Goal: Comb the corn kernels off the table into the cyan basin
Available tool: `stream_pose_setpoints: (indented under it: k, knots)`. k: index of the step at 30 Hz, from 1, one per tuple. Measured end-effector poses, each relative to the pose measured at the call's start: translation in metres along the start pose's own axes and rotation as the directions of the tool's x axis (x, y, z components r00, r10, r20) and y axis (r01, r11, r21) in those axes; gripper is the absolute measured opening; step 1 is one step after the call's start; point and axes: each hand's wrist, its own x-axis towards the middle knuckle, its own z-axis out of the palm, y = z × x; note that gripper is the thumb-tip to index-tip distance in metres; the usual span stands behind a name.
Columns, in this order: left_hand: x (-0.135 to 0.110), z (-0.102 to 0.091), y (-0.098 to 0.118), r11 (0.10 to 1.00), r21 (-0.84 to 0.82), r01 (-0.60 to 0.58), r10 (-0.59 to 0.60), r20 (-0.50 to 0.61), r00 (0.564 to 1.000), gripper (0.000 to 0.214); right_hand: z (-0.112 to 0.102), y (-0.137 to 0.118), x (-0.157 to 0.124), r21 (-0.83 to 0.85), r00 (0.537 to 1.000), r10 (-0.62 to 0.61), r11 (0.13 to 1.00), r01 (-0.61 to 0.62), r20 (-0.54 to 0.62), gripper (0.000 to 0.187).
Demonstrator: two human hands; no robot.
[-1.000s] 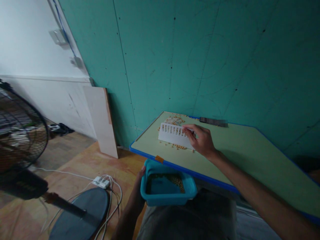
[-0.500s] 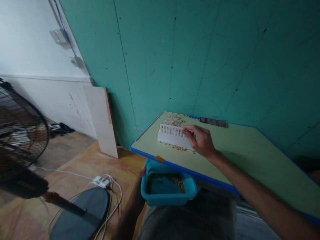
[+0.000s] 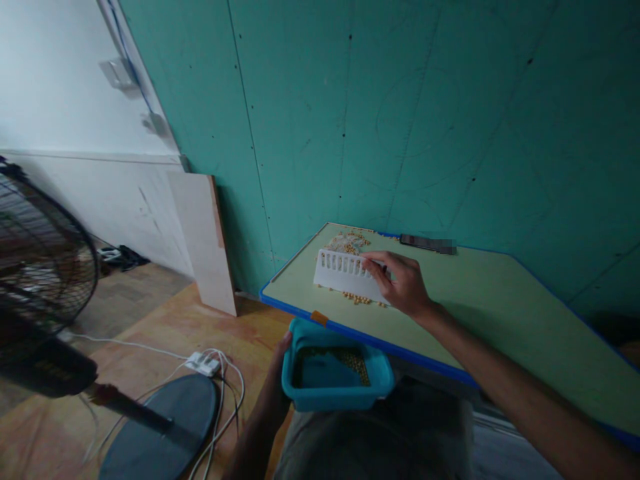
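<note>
My right hand (image 3: pixel 403 283) grips a white slotted plastic plate (image 3: pixel 343 276) by its upper right edge, holding it on edge against the tabletop. Small yellowish beans (image 3: pixel 356 298) lie along the plate's near side, and more are scattered behind it beside a clear, crumpled-looking patch (image 3: pixel 345 241). Below the table's front edge, my left hand (image 3: pixel 280 373) is closed on the left side of a teal plastic tub (image 3: pixel 333 400). Beans are gathered at the right inside the tub. The fingers of my left hand are mostly hidden by the tub.
The pale green table (image 3: pixel 480 300) has a blue rim and stands against a green wall. A dark, long object (image 3: pixel 425 244) lies at its back edge. To the left are a floor fan (image 3: pixel 45 267), a power strip (image 3: pixel 203 363) with cables, and a leaning board (image 3: pixel 203 240).
My right hand has drawn the white plate slightly toward me and to the left, and the beans at its near side have shifted slightly. The tub and my left hand stay in place.
</note>
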Motion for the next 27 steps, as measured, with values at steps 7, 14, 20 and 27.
stream_pose_setpoints:
  k: [7,14,20,27]
  knots:
    - [0.0009,-0.0015,-0.001,0.999,-0.023,0.039,-0.039,-0.003,0.999,0.051,0.0013,-0.0004,-0.0002,0.006,1.0,0.027,1.0,-0.027,0.005,0.016]
    - [0.0028,-0.0059,-0.0038,1.0,-0.005,-0.013,0.013,-0.038,0.999,0.047,0.0021,0.0,0.0001,0.037,0.998,0.055,0.998,-0.055,-0.001,0.016]
    - [0.0027,-0.0048,-0.0028,0.997,-0.038,0.064,-0.063,0.027,0.998,0.052,0.0042,0.0019,0.0005,0.055,0.995,0.103,0.993,-0.102,-0.004,0.018]
    - [0.0,0.0002,-0.0004,1.0,0.003,-0.004,0.004,0.0,1.0,0.044,0.0098,0.0085,0.0029,0.141,0.972,0.236,0.962,-0.232,-0.012,0.021]
